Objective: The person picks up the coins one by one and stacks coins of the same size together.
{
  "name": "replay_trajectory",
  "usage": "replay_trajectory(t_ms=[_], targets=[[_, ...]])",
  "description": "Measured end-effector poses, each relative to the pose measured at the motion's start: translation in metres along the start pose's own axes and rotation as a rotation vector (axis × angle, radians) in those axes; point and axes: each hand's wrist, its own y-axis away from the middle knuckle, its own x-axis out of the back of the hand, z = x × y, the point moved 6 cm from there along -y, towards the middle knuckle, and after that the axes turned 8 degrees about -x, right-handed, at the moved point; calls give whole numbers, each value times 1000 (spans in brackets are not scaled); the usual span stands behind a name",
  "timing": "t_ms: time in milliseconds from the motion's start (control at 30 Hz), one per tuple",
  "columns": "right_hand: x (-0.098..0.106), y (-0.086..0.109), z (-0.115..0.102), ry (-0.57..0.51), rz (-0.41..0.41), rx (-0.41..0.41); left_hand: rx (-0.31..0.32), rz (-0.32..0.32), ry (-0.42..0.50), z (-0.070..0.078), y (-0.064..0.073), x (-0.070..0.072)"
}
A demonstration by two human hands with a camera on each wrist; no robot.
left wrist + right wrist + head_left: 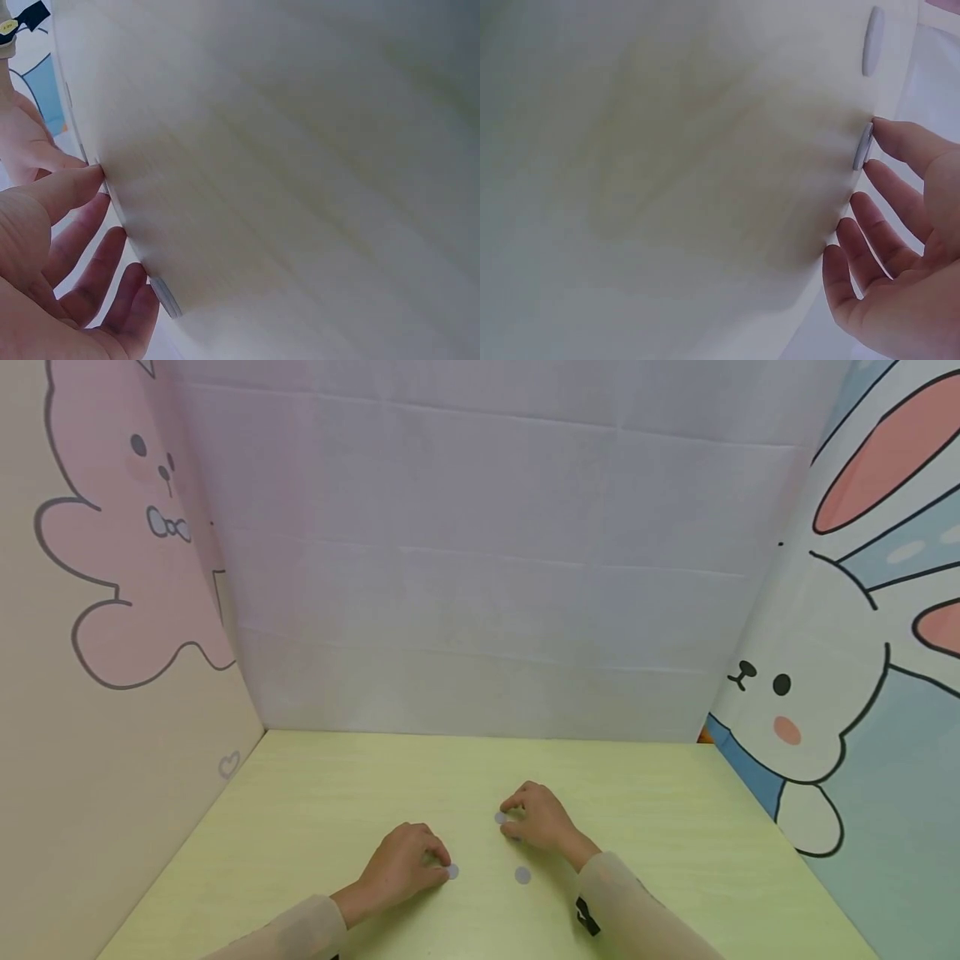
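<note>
My left hand (403,864) is low over the pale yellow tabletop, pinching a small grey disc (453,872) by its edges between thumb and forefinger. Farther back and to the right, my right hand (543,818) pinches another grey disc (500,817), which the right wrist view shows edge-on between thumb and forefinger. A third disc (522,875) lies flat on the table, nearer me than the right hand. Beside the left little finger, the left wrist view shows a short stack of thin grey discs (166,298); in the head view the hand hides it.
Beneath everything spreads the yellow tabletop (337,785). A white sheet (480,568) closes off its back edge. Side walls stand at left and right, printed with a pink cartoon animal (150,568) and a white rabbit (810,693).
</note>
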Motion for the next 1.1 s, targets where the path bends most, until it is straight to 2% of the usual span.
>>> replay_trajectory(t_ms=[167,633,1100], targets=[[0,0,-2,7,9,11,-1,-2,-3,0,0,1],[2,-1,-4,4,23,-30,0,-4,-11,0,-1,0],[2,-1,-3,7,29,-37,-1,-12,-9,2,0,1]])
